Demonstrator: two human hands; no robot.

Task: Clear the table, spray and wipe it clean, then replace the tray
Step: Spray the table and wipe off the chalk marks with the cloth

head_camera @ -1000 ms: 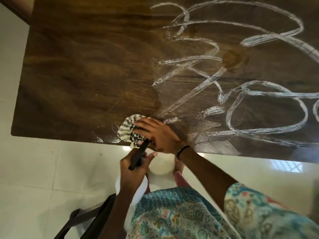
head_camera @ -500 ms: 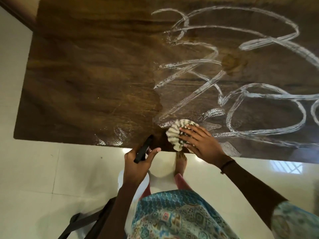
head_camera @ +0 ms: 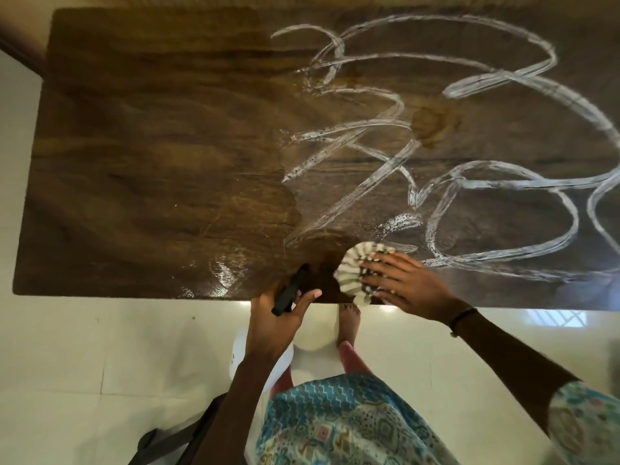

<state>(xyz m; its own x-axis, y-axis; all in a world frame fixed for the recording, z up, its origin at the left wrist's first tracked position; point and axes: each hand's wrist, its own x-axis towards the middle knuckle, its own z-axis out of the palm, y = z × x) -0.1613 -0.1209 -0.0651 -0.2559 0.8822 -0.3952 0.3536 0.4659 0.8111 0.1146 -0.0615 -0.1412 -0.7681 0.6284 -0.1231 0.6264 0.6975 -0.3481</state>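
Observation:
A dark wooden table [head_camera: 151, 162] fills the upper view. White foamy streaks [head_camera: 385, 172] loop across its right half, while the left half looks wiped and wet. My right hand [head_camera: 406, 283] presses a striped cloth [head_camera: 352, 273] flat on the table near the front edge, fingers spread over it. Just off that edge, my left hand [head_camera: 278, 317] grips a white spray bottle [head_camera: 258, 360] with a black trigger [head_camera: 290, 290]. No tray is in view.
A brown round stain [head_camera: 432, 124] marks the table's middle. White tiled floor [head_camera: 84, 364] lies below the front edge. A dark strap or chair part [head_camera: 174, 437] shows at bottom left. My foot [head_camera: 349, 323] stands under the edge.
My right hand slid the cloth to the right along the front edge, from beside the left hand into the foam streaks. The left hand with the bottle barely moved.

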